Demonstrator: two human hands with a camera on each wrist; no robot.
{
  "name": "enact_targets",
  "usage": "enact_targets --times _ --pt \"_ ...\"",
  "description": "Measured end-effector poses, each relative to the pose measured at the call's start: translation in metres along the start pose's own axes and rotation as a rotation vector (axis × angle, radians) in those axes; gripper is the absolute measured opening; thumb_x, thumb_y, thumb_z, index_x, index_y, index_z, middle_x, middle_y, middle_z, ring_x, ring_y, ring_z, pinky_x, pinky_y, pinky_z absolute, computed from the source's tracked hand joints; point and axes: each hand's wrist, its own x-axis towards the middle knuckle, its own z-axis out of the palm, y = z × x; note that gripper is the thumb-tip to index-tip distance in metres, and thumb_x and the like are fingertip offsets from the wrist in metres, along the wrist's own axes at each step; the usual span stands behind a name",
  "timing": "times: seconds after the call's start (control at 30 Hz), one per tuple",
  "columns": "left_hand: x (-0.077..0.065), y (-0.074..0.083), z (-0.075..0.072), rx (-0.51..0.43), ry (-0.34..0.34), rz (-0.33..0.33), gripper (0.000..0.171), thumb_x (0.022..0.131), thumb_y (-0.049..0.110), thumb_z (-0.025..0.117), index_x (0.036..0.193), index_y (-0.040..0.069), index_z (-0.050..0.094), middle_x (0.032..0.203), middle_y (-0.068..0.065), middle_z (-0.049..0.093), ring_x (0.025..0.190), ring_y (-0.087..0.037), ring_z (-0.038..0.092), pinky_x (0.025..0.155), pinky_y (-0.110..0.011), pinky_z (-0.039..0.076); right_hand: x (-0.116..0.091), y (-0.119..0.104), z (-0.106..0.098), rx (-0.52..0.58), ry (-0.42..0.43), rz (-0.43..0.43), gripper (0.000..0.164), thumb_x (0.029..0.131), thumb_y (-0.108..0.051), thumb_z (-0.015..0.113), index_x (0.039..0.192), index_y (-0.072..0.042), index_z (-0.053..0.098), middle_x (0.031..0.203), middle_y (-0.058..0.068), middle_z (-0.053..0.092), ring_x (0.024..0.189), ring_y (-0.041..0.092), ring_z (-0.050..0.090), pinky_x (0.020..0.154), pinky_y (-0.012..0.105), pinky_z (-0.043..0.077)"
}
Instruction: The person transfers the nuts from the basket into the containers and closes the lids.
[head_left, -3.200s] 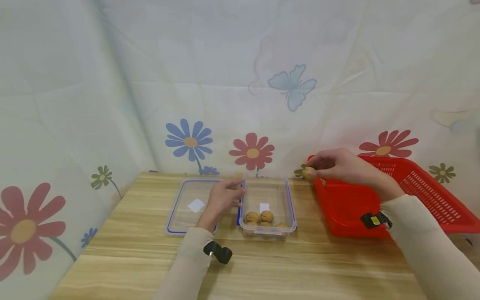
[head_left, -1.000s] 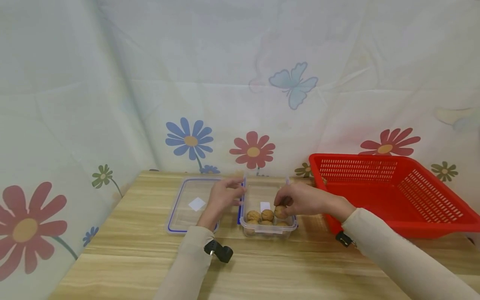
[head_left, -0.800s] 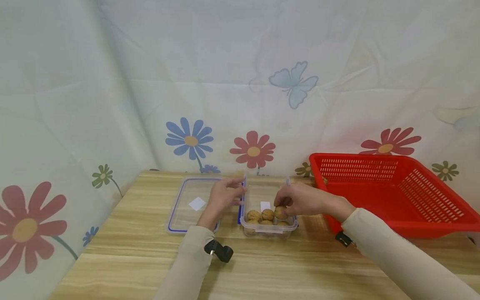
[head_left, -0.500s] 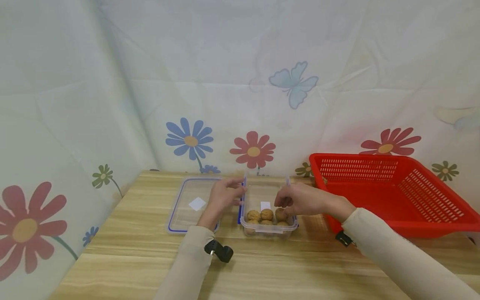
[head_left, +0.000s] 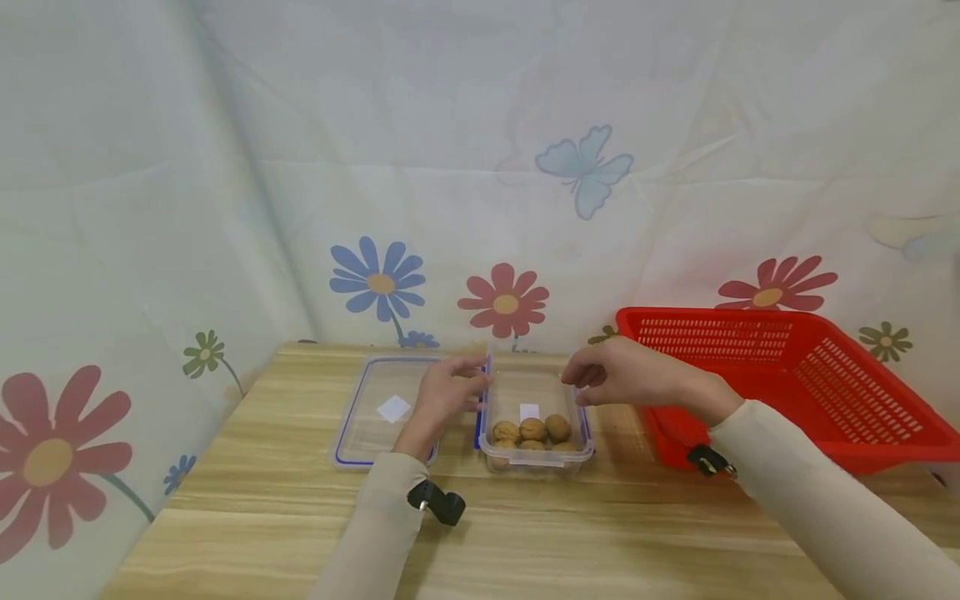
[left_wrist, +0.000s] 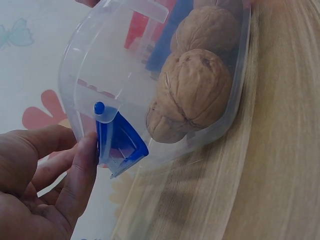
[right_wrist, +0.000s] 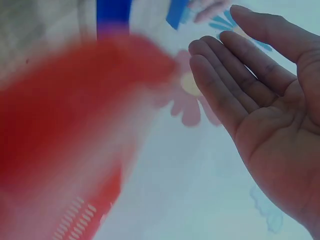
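Observation:
In the head view a clear plastic food container (head_left: pixel 536 460) with blue clips holds several walnuts (head_left: pixel 532 430) bunched at its near end. My left hand (head_left: pixel 447 392) stays at the container's left side. Up close in the left wrist view, its fingertips touch the rim and a hanging blue clip (left_wrist: pixel 120 142), with walnuts (left_wrist: pixel 195 87) visible through the wall. My right hand (head_left: pixel 626 373) hovers over the container's right edge, near the red basket. Its fingers are extended and hold nothing, as the right wrist view shows.
A clear lid (head_left: pixel 352 458) with a blue seal and a white paper label lies left of the container. At the right stands a red perforated plastic basket (head_left: pixel 772 454). A flowered curtain (head_left: pixel 420 167) hangs behind the wooden table (head_left: pixel 525 533).
My right hand brought a walnut from the basket into the container's near right corner, let it go, and has risen back to the right. My left hand has stayed in place.

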Motion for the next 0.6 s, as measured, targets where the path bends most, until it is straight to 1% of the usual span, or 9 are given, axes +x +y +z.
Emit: enact_targets --times 0.17,0.3,0.43,0.6 --pt "0.000 -0.001 -0.001 0.010 0.003 0.005 0.039 0.098 0.005 0.074 0.137 0.001 0.070 0.119 -0.020 0.072 0.096 -0.028 0.074 0.073 -0.034 0.067 -0.008 0.000 -0.018 -0.026 0.073 0.032 0.026 0.095 -0.012 0.082 0.120 -0.011 0.077 0.114 0.000 0.075 0.101 0.020 0.071 0.092 0.039 0.064" --pt "0.000 -0.001 0.000 0.004 0.006 0.006 0.039 0.098 0.004 0.074 0.137 0.001 0.070 0.118 -0.020 0.072 0.097 -0.029 0.075 0.074 -0.035 0.067 -0.012 0.005 -0.032 -0.037 0.126 0.071 0.027 0.095 -0.011 0.082 0.121 -0.010 0.077 0.115 0.002 0.075 0.103 0.022 0.071 0.094 0.043 0.064" --pt "0.000 0.000 0.000 0.003 0.005 0.008 0.039 0.098 0.004 0.074 0.137 0.001 0.070 0.117 -0.020 0.072 0.098 -0.030 0.074 0.075 -0.036 0.068 -0.017 0.017 -0.044 -0.012 0.155 0.107 0.029 0.095 -0.010 0.081 0.123 -0.008 0.076 0.115 0.004 0.075 0.104 0.023 0.072 0.094 0.044 0.064" --pt "0.000 -0.001 0.000 0.004 0.004 0.010 0.039 0.098 0.004 0.074 0.137 0.001 0.070 0.117 -0.020 0.072 0.098 -0.030 0.074 0.076 -0.037 0.068 -0.023 0.036 -0.057 -0.016 0.178 0.161 0.032 0.096 -0.011 0.079 0.128 -0.007 0.074 0.119 0.008 0.075 0.106 0.026 0.070 0.097 0.048 0.062"
